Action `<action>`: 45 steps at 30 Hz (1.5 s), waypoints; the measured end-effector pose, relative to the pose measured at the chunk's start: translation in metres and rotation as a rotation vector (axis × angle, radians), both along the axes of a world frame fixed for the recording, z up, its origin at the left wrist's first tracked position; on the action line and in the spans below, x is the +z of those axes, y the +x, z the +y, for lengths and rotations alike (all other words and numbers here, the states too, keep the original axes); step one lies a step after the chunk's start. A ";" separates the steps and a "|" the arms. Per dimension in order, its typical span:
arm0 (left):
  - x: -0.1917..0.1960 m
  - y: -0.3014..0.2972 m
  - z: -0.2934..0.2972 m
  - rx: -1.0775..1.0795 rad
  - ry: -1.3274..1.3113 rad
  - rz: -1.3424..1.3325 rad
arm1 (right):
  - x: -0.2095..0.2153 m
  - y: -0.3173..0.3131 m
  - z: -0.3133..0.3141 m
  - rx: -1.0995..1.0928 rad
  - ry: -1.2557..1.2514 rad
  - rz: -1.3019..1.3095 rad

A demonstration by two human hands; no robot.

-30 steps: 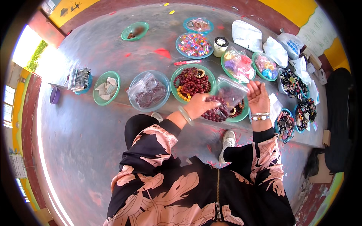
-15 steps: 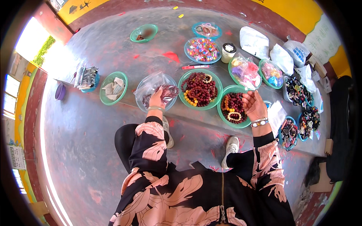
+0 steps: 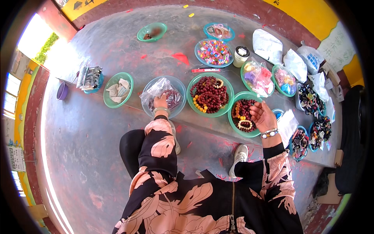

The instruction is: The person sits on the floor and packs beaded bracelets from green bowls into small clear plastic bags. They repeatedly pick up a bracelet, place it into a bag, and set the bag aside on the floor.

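A light-blue bowl (image 3: 180, 111) at the middle holds a clear plastic bag (image 3: 160, 85) and dark red beads (image 3: 173, 97). My left hand (image 3: 160, 103) reaches down into this bowl, closed on the bag; its fingertips are partly hidden. Over the right edge of a green bowl (image 3: 249, 133) hangs my right hand (image 3: 265, 117), palm turned up and fingers loosely curled, with nothing seen in it. Dark red bead bracelets (image 3: 245, 107), some with yellow or cream beads, fill that bowl. Between the hands, another green bowl (image 3: 230, 104) is heaped with similar bead strings (image 3: 210, 93).
To the left stand a green bowl of pale cloth (image 3: 119, 91), a rack of metal-looking pieces (image 3: 90, 78) and a purple bowl (image 3: 62, 91). Farther off are colourful small pieces (image 3: 214, 52), a lidded cup (image 3: 241, 57) and a red-and-white pen-like item (image 3: 205, 70). White bags (image 3: 267, 45) and baskets (image 3: 299, 140) line the right.
My left hand has lowered the bag of red beads into the light-blue bowl. My right hand stays almost where it was; the whole view has shifted slightly.
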State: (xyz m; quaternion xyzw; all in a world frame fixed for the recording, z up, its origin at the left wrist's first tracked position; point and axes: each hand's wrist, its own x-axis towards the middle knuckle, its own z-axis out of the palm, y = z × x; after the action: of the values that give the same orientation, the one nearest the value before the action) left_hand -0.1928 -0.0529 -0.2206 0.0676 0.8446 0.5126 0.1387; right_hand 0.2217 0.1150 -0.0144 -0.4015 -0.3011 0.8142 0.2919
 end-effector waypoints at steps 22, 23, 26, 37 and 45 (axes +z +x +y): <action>0.033 0.061 0.031 -0.633 -0.864 0.443 | -0.004 0.020 -0.012 0.124 -0.011 -0.095; 0.033 0.058 0.026 -0.607 -0.869 0.452 | -0.001 0.018 -0.015 0.135 0.020 -0.146; 0.036 0.065 0.019 -0.503 -0.855 0.552 | 0.004 0.024 -0.018 0.228 0.080 -0.193; 0.162 0.160 0.042 -0.702 0.098 1.143 | 0.036 0.131 0.034 -0.234 0.319 -0.126; 0.302 0.238 0.006 -1.062 0.557 1.217 | 0.015 0.204 0.052 -0.526 0.210 -0.092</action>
State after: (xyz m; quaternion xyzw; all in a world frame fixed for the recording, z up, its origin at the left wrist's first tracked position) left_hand 0.0453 -0.0473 0.0813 0.7498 0.4715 0.4428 -0.1390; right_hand 0.4258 0.1670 0.0007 -0.4700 -0.2822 0.6560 0.5188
